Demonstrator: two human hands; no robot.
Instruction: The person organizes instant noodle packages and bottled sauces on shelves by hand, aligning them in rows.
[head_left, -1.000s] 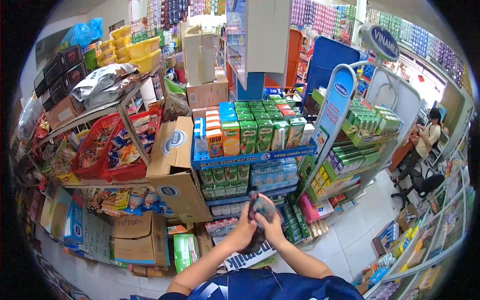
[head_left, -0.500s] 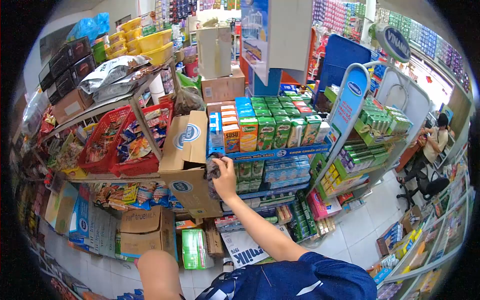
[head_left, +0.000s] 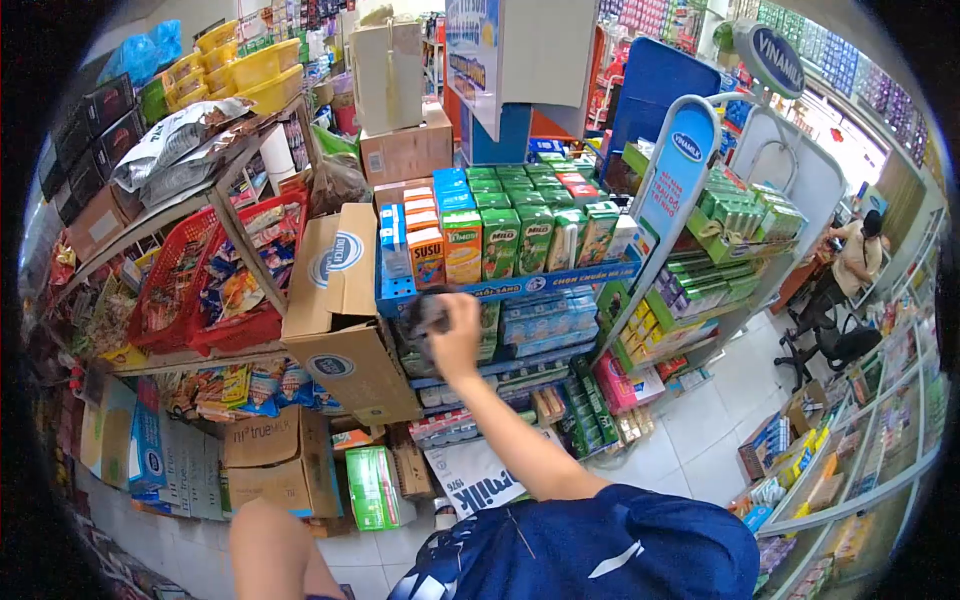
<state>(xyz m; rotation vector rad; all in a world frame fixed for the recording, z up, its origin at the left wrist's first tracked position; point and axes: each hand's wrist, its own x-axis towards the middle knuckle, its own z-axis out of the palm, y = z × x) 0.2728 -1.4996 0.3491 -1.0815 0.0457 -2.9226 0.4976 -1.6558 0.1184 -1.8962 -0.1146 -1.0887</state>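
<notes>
My right hand (head_left: 457, 335) reaches forward and grips a dark, crumpled bundle (head_left: 425, 318) at the left front corner of the blue milk shelf (head_left: 520, 287). Orange, blue and green drink cartons (head_left: 500, 240) stand in rows on the shelf top, just beyond the hand. To the left of the bundle is an open brown Dutch Lady carton (head_left: 345, 365). My left forearm (head_left: 265, 550) hangs at the bottom left; its hand is out of sight.
Red baskets of packets (head_left: 245, 270) sit on a rack at the left. Brown cartons (head_left: 280, 460) and a green pack (head_left: 375, 488) lie on the floor. A Vinamilk stand (head_left: 690, 145) rises at the right. Farther right, a person (head_left: 858, 255) is near a black chair (head_left: 845, 343).
The right hand has lifted the dark bundle slightly away from the shelf's side. The camera view has shifted, so the shelves appear farther left.
</notes>
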